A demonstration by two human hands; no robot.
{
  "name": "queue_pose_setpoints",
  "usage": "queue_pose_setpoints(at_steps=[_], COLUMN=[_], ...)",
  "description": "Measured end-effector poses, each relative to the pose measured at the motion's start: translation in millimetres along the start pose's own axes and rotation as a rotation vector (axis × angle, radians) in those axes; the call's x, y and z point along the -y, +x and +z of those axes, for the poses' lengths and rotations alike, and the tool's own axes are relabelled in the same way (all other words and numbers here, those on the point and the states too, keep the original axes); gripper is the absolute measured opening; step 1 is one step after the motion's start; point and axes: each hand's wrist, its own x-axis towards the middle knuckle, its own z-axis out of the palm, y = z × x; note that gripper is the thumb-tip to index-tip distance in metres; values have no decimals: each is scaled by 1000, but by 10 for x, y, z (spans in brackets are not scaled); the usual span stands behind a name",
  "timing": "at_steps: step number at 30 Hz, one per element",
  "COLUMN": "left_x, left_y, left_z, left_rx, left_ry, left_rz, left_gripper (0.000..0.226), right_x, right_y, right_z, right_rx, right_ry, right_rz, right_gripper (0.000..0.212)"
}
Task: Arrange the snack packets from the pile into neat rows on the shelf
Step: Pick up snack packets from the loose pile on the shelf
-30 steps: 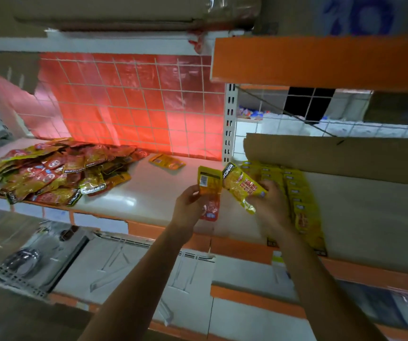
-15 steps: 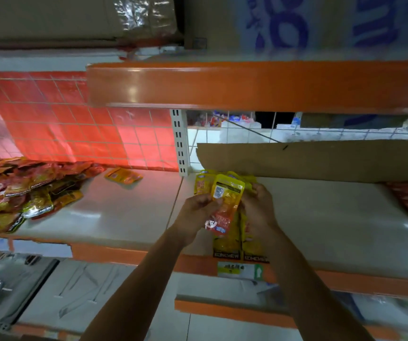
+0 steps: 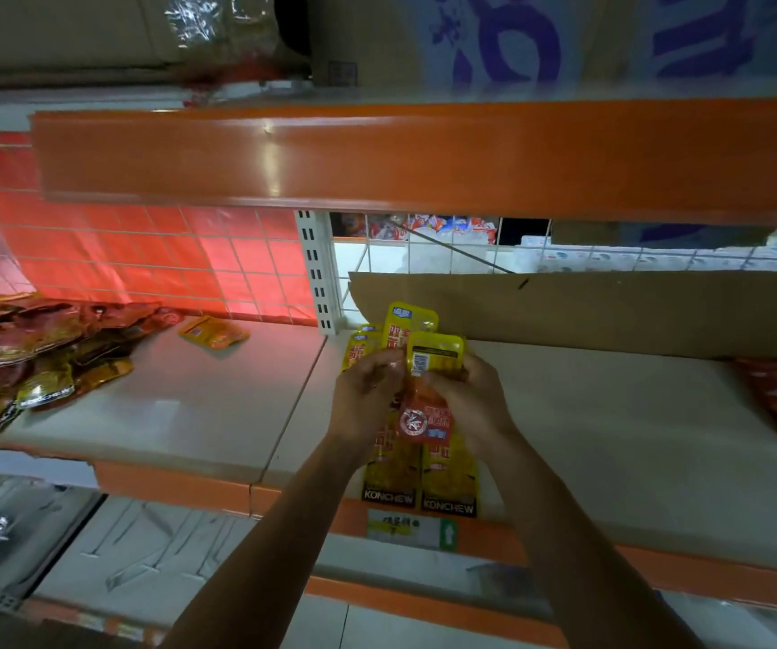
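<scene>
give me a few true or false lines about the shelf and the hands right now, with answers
1. The left hand and right hand both grip packets above the yellow rows. True.
2. The pile lies to the right of the hands. False: it lies to their left.
3. One loose packet lies apart from the pile. True.
4. The cardboard lies flat under the rows. False: it stands behind them at the back of the shelf.

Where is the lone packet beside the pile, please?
Head view, left: the lone packet lies on the shelf between the pile and the white upright.
</scene>
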Motion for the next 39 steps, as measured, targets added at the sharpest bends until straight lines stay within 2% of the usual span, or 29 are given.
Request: queue_pose_setpoints(at_steps=[4,8,13,19,28,39], left_x=[92,185,210,341,425,398], left_y=[140,216,248,321,342,408], left_z=[-216,-452,-508,-503,-502,-580], left_rx=[-227,-288,-180,-107,-120,-49], left_ry=[67,428,566,739,1050,1134], left_rz=[-56,-136,-198,-25,43,52], left_gripper=[23,29,43,43,52,49], right_x=[0,12,25,1,-34,-77], right_y=[104,139,142,164,113,55], right_z=[-95,-134,-97,-40,17,34], right_rx=[-123,-187,-200,-209,-239,-262], right_ry=[-2,59,64,56,18,17], right_rz=[35,69,76,95,101,98], right_gripper=[12,8,10,11,13,13])
